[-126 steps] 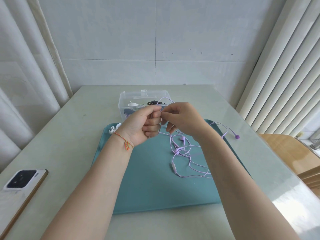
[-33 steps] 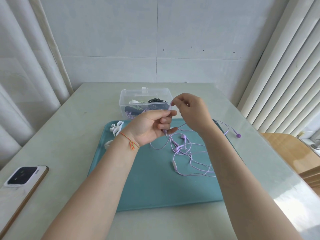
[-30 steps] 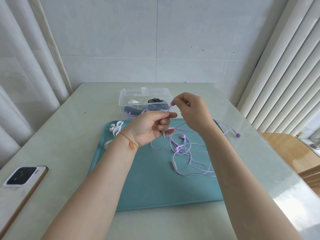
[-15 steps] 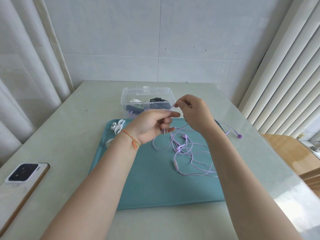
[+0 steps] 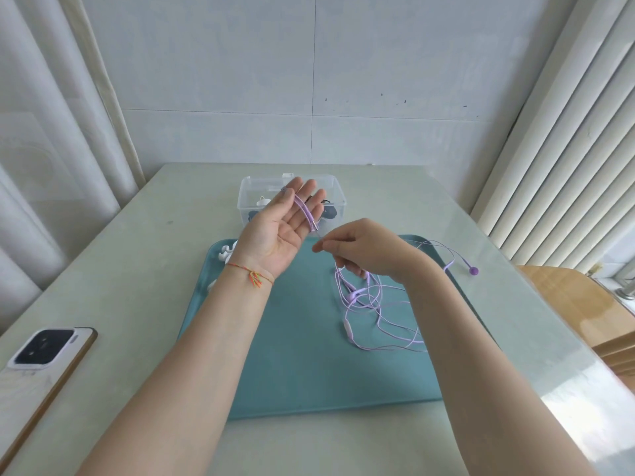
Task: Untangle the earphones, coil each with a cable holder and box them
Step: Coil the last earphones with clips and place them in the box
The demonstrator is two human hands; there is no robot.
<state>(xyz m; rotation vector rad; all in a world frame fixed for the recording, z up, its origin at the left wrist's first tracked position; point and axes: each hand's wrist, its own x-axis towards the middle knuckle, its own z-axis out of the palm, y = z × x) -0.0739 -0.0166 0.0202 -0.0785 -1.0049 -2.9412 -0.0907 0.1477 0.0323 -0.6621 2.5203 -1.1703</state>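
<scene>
Left hand [image 5: 280,235] is up over the teal tray [image 5: 295,372], palm facing up, fingers straight and spread, with a few turns of the purple earphone cable [image 5: 374,310] looped across them. Right hand [image 5: 364,250] pinches that cable between thumb and forefinger just beside the left palm. The rest lies tangled on the tray. Clear plastic box [image 5: 335,194] sits behind, phone [image 5: 37,362] at the left.

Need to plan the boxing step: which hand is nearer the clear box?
Left. The left hand, cable looped round its straight fingers, is raised just in front of the clear box; the right hand pinches the purple cable nearer the person, over the mat.
</scene>
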